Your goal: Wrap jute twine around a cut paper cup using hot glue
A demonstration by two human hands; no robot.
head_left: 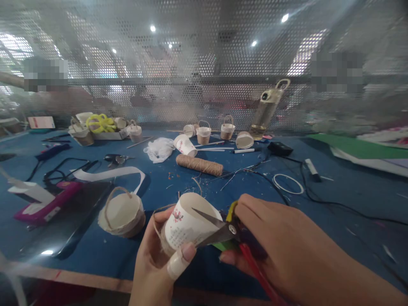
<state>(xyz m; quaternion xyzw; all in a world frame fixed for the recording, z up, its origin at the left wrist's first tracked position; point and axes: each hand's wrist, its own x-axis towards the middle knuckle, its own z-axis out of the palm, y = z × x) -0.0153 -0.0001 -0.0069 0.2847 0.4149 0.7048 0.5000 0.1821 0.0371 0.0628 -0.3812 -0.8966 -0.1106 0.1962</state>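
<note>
Fingers (pixel 183 257) of our left hand (pixel 153 267) wrap around a paper cup (pixel 188 221) at the near edge. The thumb, which wears a pale wrap on its tip, presses on the cup's side. We hold the cup tilted, its open mouth turned up and away. Our right hand (pixel 280 238) is closed on the handles of the scissors (pixel 223 229), just right of the cup. Their blades stand parted and lie against the cup's white wall, touching it or nearly so. Twine (pixel 159 238) circles the cup's lower part by our left palm, while the upper wall is bare and printed. We judge the work to be partway: some wrapping is on, the cup has no handle, and we cannot tell whether its rim has been trimmed.

Just left, on the blue table (pixel 334 191), sits a small basket (pixel 123 214) with a twine handle, which looks finished. A white paper strip (pixel 111 173) curls behind it. Farther out, in the middle, lies a spool of twine (pixel 199 165), then a crumpled plastic bag (pixel 159 149). At the far edge stand more little baskets (pixel 204 132), with a clear bottle (pixel 266 111) to the right and yellow scissors (pixel 100 122) to the left, all before a mesh screen (pixel 204 63).
</note>
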